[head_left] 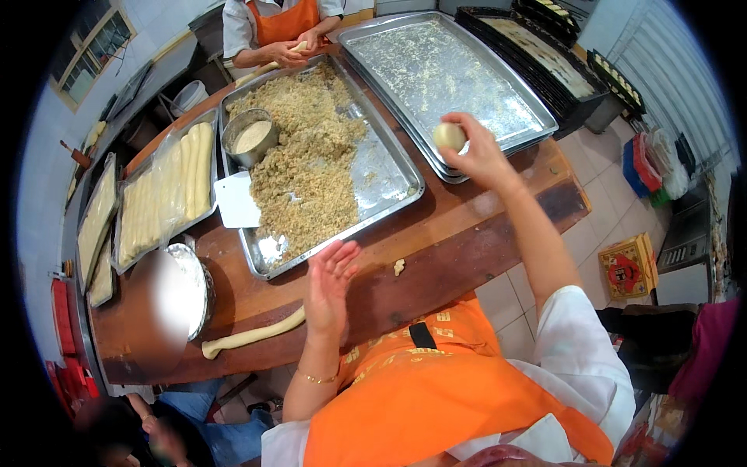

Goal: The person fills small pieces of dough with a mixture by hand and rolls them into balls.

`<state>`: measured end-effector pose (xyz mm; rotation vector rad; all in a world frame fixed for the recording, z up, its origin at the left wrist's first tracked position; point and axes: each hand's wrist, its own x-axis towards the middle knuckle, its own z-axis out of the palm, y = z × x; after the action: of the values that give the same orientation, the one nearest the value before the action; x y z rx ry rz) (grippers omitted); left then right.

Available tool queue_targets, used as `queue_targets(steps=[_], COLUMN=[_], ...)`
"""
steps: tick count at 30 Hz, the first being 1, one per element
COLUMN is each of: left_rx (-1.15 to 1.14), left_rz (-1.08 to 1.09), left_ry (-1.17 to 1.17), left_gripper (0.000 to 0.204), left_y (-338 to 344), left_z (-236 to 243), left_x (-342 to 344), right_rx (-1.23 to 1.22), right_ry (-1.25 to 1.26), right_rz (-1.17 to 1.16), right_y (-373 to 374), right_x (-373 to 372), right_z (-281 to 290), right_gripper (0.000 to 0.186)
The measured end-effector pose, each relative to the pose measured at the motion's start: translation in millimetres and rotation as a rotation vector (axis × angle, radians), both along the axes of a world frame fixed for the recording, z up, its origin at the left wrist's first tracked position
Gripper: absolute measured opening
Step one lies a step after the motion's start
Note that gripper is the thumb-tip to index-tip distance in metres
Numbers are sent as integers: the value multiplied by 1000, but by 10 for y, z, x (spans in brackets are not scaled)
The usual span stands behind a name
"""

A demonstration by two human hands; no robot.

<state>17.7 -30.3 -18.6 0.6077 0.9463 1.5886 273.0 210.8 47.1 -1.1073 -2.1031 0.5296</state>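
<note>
My right hand (471, 152) grips a pale, round dough ball (449, 136) over the near left corner of a stack of metal trays (436, 78) dusted with flour. My left hand (329, 288) is open, fingers extended and slightly curved, above the table at the near edge of a tray (381, 215) of crumbly filling (303, 163). A small metal pot (247, 149) of pale powder and a white scraper (237, 198) lie in that tray. Below my left hand a long dough rope (249, 336) lies on the wooden table (467, 241), with a small scrap (398, 267) nearby.
Trays of dough strips (163, 183) and a metal bowl (194, 288) sit on the left. A co-worker (280, 23) in orange apron handles dough across the table. Another person (171, 428) is at lower left. Dark baking pans (529, 58), crates (642, 171) and a yellow box (626, 265) stand right.
</note>
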Motion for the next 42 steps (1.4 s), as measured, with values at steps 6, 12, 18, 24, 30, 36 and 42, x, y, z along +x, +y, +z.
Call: queue_targets(steps=[6, 12, 18, 24, 30, 36, 42], left_rx=[-27, -261, -220, -182, -86, -11, 34], left_rz=[141, 259, 91, 125, 140, 207, 284], left_ry=[131, 883, 1696, 1678, 1553, 1616, 1820], left_gripper=[50, 33, 51, 33, 25, 20, 12], left_y=[-282, -744, -1032, -1200, -1259, -1191, -1114], left_z=[-153, -322, -337, -304, -392, -457, -610], left_x=[-319, -625, -881, -1075, -1154, -1075, -932], right_rx=[-93, 207, -165, -397, -220, -300, -119], right_ry=[-355, 8, 256, -72, -267, -324, -443], right_rz=[-52, -115, 140, 653, 903, 914, 843], right_y=[589, 579, -690, -1757, -2016, -2090, -2124], right_x=[314, 104, -672, -1812, -2327, -2425, -2314], right_z=[-229, -197, -189, -782, -893, -952, -990], right_gripper=[48, 30, 10, 21, 30, 25, 24])
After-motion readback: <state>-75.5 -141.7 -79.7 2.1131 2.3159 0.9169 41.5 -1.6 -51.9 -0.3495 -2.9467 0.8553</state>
